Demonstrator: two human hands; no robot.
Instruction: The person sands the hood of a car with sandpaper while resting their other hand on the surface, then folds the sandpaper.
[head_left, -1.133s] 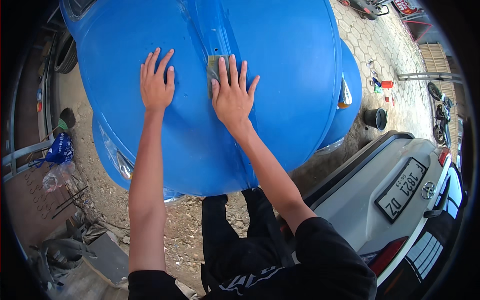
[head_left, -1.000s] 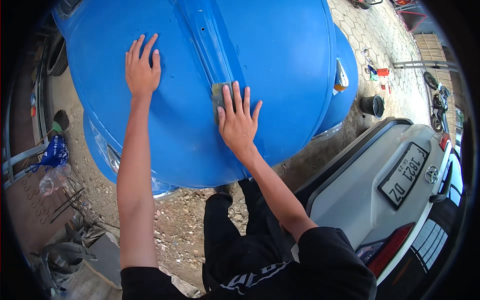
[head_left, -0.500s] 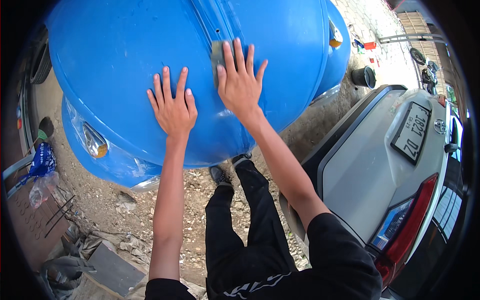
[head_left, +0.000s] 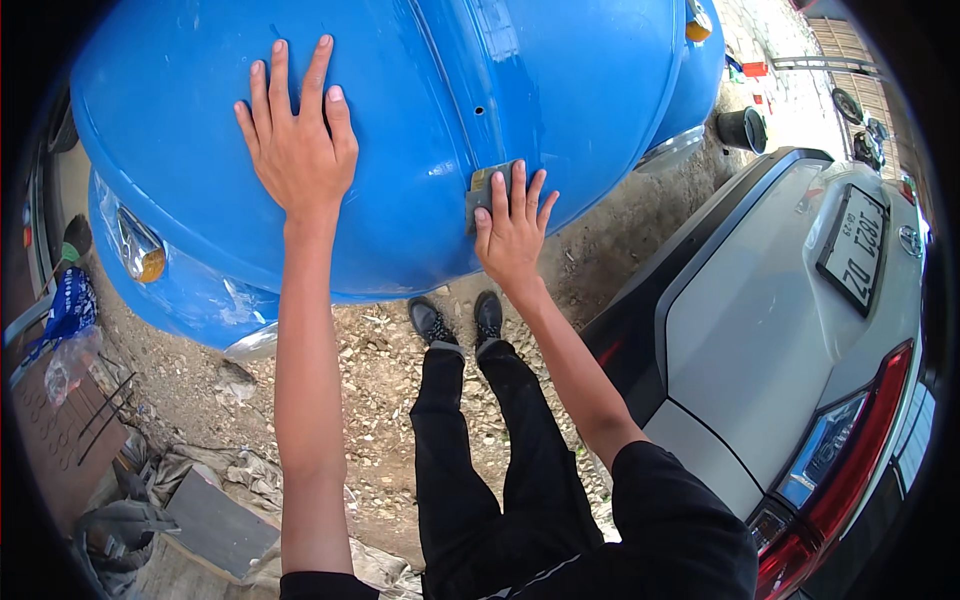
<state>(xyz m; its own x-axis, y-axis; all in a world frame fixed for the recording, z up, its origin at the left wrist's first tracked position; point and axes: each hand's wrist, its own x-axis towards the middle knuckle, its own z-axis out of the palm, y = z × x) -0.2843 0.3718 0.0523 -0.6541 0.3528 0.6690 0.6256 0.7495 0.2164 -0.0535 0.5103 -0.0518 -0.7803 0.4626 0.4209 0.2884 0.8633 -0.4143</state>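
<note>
The blue curved car hood (head_left: 400, 190) fills the upper part of the view, with a raised ridge down its middle and a small hole in that ridge. On its left side my left hand (head_left: 305, 155) rests flat, fingers spread, with nothing in it. Near the hood's front edge, by the ridge, my right hand (head_left: 513, 240) presses a grey-green piece of sandpaper (head_left: 478, 203) against the paint. My right fingers lie over the sheet, which partly shows beside the thumb and beyond the fingertips.
A silver car (head_left: 740, 320) stands close on my right. The blue car's left headlight (head_left: 140, 250) is beside the hood. A black bucket (head_left: 742, 129) sits at the far right. Grey cloth and a dark flat board (head_left: 222, 520) lie on the stony ground at lower left.
My left hand has shifted left and farther up the hood. My right hand has brought the sandpaper slightly nearer the front edge. My feet now stand side by side, and the view has shifted.
</note>
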